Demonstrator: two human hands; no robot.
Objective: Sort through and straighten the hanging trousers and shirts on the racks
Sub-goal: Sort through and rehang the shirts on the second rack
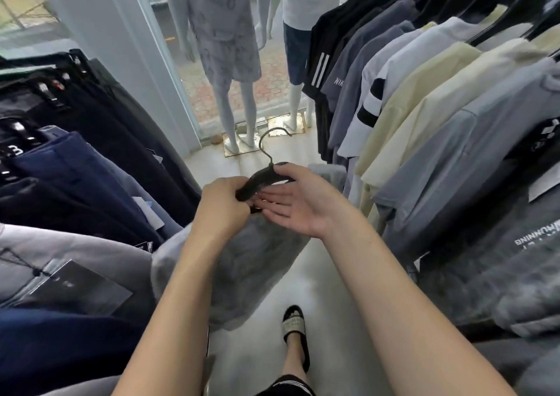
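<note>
In the aisle between two racks I hold a black hanger (264, 177) with a metal hook, and a grey garment (242, 262) hangs from it. My left hand (222, 204) is closed around the hanger's near end. My right hand (298, 200) has its thumb on top of the hanger near the hook, its fingers spread flat beneath. Dark and navy trousers (78, 165) hang on clip hangers along the left rack. Shirts (424, 116) in black, grey, white and cream fill the right rack.
Two white mannequins (227, 62) stand ahead by a glass window and a white pillar (121, 47). The pale floor (318, 289) runs between the racks. My sandalled foot (295, 329) shows below. Price tags dangle from the garments at lower left.
</note>
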